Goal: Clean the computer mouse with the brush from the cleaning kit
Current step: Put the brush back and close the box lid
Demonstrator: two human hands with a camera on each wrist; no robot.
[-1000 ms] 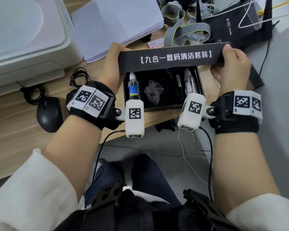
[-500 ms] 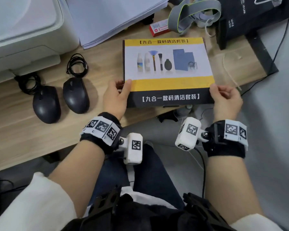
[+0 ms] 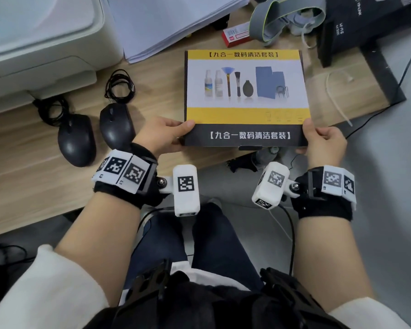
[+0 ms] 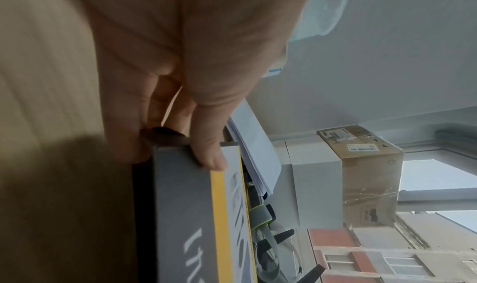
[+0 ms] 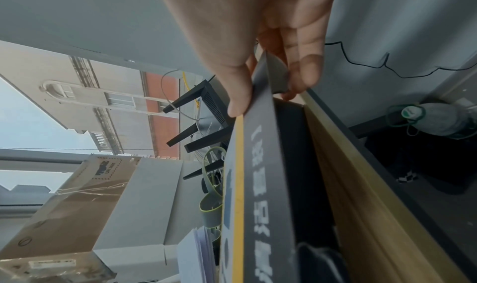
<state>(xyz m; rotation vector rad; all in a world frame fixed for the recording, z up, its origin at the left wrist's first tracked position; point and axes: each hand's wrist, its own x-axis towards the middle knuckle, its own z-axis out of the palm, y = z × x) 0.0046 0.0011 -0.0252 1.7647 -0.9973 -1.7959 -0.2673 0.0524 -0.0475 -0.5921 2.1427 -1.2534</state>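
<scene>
Both hands are on the cleaning kit box point(image 3: 246, 98), lid closed, lying flat at the near edge of the tabletop point(image 3: 22, 167). The left hand point(image 3: 159, 136) pinches the near left corner, thumb on top and fingers underneath; the right hand point(image 3: 323, 143) pinches the near right corner the same way. Two black computer mice lie side by side left of the box: one mouse point(image 3: 116, 125) just beside the left hand, the other mouse point(image 3: 76, 140) further left. The brush isn't visible, only pictured on the lid.

matt cardboard kit box point(image 3: 246, 98), wood-grain desk point(image 3: 33, 148), smooth plastic mice point(image 3: 76, 141)
</scene>
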